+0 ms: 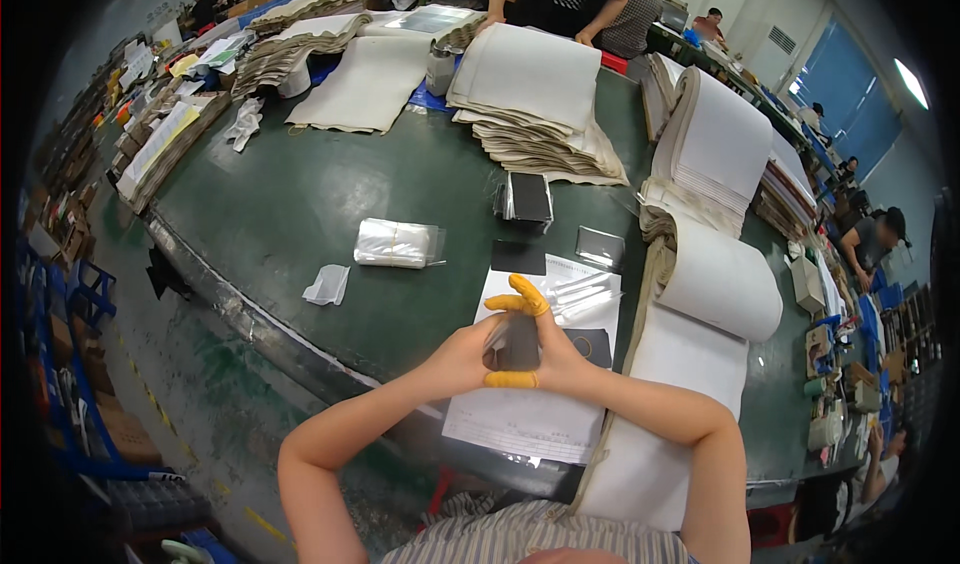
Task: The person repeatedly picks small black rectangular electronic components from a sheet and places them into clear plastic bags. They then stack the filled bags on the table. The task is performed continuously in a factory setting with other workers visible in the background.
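Note:
Between both hands, over the papers at the table's near edge, is a small stack of dark rectangular sheets (pixel 518 344). My left hand (pixel 464 356) grips it from the left side, and my right hand (pixel 558 360) from the right. Yellow finger covers show on several fingertips, above and below the stack. Under the hands lies a printed white paper (pixel 520 426). A dark card (pixel 519 257) and clear plastic strips (pixel 584 298) are just beyond. To the right, a rubber band rests on another dark card (pixel 598 346), partly hidden by my right hand.
Farther off stands a block of dark sheets (pixel 528 199), with a clear sleeve (pixel 600 247) nearby. Clear plastic bags (pixel 392 243) lie bundled at left, beside a loose bag (pixel 326 285). Thick cloth-like sheet piles (pixel 530 74) line the far side and right (pixel 715 274). People work beyond.

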A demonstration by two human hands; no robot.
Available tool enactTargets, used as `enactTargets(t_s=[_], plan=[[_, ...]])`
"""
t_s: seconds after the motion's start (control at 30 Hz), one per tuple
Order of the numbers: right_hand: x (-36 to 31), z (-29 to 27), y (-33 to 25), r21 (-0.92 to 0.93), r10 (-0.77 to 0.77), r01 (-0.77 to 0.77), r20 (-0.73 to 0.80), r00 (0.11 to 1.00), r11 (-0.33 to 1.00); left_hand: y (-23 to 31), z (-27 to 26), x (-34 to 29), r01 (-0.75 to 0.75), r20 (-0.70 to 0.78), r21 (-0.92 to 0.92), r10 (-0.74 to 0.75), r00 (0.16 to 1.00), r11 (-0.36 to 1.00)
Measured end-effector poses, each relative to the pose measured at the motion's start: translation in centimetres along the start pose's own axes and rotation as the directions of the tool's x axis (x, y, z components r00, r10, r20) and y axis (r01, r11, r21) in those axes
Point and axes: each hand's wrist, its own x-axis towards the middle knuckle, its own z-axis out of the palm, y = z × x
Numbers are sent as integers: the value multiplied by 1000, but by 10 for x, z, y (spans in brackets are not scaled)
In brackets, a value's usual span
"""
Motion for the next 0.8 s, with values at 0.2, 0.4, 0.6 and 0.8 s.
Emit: enactTargets(t_s=[0.2,0.4,0.6,0.8], plan=[[1,-16,-9,-212,9,18,127,992,977,6,-6,0,34,56,465,-67,996,885],[1,-10,3,-26,-22,24,51,998,999,-13,-8,5,-141,38,188,136,990,972],[4,-18,1,-106,-37,50,127,991,993,7,-14,4,-47,70,256,30,997,965],[4,-11,-2,-136,18,-7,83,996,991,-10,-13,7,-16,85,102,7,996,995]])
